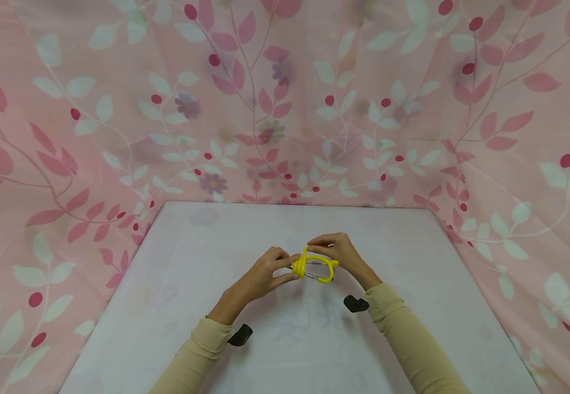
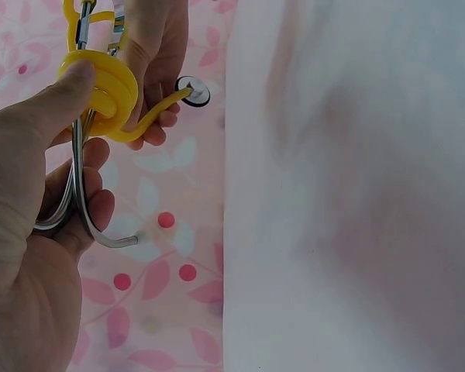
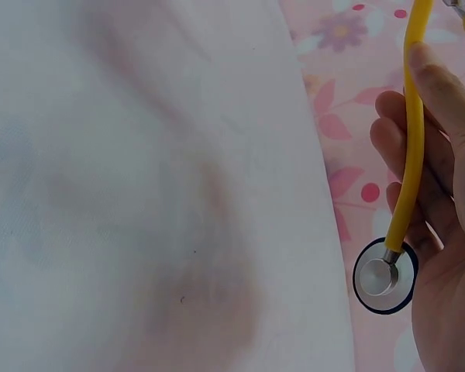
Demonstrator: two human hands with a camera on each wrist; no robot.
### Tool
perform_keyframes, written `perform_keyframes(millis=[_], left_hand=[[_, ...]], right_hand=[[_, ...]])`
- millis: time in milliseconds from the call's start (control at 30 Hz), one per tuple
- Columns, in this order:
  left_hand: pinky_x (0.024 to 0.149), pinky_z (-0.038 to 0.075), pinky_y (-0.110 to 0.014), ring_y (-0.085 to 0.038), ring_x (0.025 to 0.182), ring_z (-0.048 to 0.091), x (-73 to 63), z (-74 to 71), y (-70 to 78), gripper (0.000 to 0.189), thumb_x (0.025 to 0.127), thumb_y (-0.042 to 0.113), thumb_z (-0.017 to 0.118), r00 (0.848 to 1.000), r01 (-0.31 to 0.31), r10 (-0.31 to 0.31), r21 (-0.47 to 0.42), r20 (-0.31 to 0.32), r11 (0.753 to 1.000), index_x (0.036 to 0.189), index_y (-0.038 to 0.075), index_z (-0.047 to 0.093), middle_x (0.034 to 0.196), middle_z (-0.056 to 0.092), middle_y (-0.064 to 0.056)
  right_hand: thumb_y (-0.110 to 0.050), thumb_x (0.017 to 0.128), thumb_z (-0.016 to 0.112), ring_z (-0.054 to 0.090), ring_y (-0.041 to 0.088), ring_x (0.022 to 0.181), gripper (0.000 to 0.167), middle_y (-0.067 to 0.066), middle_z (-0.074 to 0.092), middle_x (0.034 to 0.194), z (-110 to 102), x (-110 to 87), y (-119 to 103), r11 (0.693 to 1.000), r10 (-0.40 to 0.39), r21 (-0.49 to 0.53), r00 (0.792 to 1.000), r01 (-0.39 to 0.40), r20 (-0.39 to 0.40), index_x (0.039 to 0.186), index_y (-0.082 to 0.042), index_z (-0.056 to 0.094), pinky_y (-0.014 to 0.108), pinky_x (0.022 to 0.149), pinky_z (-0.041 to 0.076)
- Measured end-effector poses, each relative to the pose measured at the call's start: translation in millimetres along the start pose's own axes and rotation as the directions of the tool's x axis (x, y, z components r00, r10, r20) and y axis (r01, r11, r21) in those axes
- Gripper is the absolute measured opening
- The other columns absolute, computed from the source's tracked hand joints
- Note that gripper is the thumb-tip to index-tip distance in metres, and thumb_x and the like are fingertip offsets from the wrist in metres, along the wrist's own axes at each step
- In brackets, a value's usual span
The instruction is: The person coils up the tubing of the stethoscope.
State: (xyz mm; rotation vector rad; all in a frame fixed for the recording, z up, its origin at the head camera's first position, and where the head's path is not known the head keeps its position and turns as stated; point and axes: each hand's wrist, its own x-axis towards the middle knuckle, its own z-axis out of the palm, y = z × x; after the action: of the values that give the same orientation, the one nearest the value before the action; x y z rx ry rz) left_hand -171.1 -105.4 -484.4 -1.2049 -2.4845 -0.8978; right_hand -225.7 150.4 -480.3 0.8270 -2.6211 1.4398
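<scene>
The stethoscope (image 1: pixel 299 267) lies between both hands, over the table (image 1: pixel 191 235), long axis left to right. We see the left hand (image 1: pixel 265 273) grip the tubing coil (image 2: pixel 115 84) around the metal ear tubes (image 2: pixel 79 167); the right hand (image 1: pixel 345 255) pinches the loose tubing end (image 3: pixel 411 167), chestpiece (image 3: pixel 380 277) beside its palm.

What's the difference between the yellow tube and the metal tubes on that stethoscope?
The yellow tube is bright yellow, while the metal tubes are shiny silver.
The yellow tube looks thicker; the metal tubes are slimmer.
The yellow tube is coiled around the metal tubes, which bend only toward their ends.
Both are touched by the left hand.
</scene>
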Motion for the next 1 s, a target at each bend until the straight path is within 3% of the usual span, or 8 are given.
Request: perform_keyframes(millis=[200,367,533,667,767,900,1000], left_hand=[[0.081,0.052,-0.02,-0.011,0.097,0.051,1.1,-2.7,-1.2,0.055,0.085,0.03,0.075,1.0,-0.007,0.007,-0.003,-0.021,1.0,0.136,0.015,0.06,0.106,0.061,-0.002],[0.081,0.052,-0.02,-0.011,0.096,0.051,1.8,-2.9,-4.3,0.056,0.084,0.03,0.076,1.0,-0.003,0.003,0.008,-0.031,1.0,0.136,0.016,0.06,0.105,0.061,-0.002],[0.081,0.052,-0.022,-0.012,0.097,0.051,3.2,-2.3,-7.3,0.055,0.084,0.029,0.076,0.999,-0.001,0.001,0.006,-0.052,1.0,0.135,0.015,0.061,0.105,0.061,-0.002],[0.079,0.051,-0.021,-0.012,0.095,0.05,5.3,-0.4,-9.4,0.055,0.084,0.028,0.076,0.997,0.003,-0.003,0.013,-0.071,1.0,0.134,0.013,0.061,0.104,0.061,-0.003],[0.076,0.05,-0.021,-0.012,0.094,0.05,6.9,1.1,-10.5,0.054,0.084,0.026,0.076,0.996,0.012,-0.01,0.027,-0.084,1.0,0.134,0.012,0.062,0.103,0.061,-0.003],[0.077,0.051,-0.024,-0.014,0.095,0.051,8.3,1.5,-11.7,0.054,0.084,0.026,0.077,0.994,0.043,-0.039,0.039,-0.103,0.998,0.133,0.011,0.062,0.103,0.06,-0.004],[0.079,0.051,-0.025,-0.015,0.096,0.051,9.2,1.6,-13.3,0.055,0.084,0.026,0.076,0.991,0.081,-0.075,0.046,-0.113,0.996,0.135,0.011,0.061,0.103,0.06,-0.004]], right_hand=[[-0.026,0.086,0.075,0.069,0.015,0.08,0.022,0.004,0.076,0.098,7,4.2,19,0.999,0.05,-0.003,0.998,-0.05,-0.025,0.103,-0.013,0.078,0.022,0.073,0.056],[-0.032,0.086,0.074,0.069,0.014,0.083,0.022,0.002,0.076,0.099,11,2.9,20,0.992,0.11,0.059,0.994,-0.109,-0.006,0.102,-0.017,0.078,0.025,0.075,0.057],[-0.019,0.088,0.073,0.071,0.019,0.094,0.021,0.005,0.076,0.105,14,-1.4,23,0.988,0.125,0.087,0.992,-0.128,0.033,0.109,-0.014,0.076,0.035,0.087,0.057],[-0.005,0.089,0.07,0.073,0.025,0.094,0.025,0.012,0.075,0.107,18,-7.0,26,0.988,0.101,0.11,0.993,-0.107,0.058,0.113,-0.006,0.074,0.038,0.09,0.056],[-0.011,0.091,0.069,0.073,0.022,0.084,0.022,0.011,0.076,0.098,24,-11.4,27,0.991,0.099,0.083,0.994,-0.103,0.045,0.112,-0.004,0.074,0.031,0.08,0.058],[-0.031,0.089,0.071,0.071,0.027,0.076,0.028,0.008,0.077,0.087,33,-16.2,24,0.965,0.241,0.102,0.97,-0.242,0.022,0.109,-0.011,0.076,0.029,0.061,0.054],[-0.03,0.089,0.071,0.072,0.034,0.081,0.03,0.01,0.077,0.091,38,-18.6,21,0.932,0.326,0.153,0.944,-0.329,0.041,0.112,-0.011,0.075,0.031,0.06,0.054]])
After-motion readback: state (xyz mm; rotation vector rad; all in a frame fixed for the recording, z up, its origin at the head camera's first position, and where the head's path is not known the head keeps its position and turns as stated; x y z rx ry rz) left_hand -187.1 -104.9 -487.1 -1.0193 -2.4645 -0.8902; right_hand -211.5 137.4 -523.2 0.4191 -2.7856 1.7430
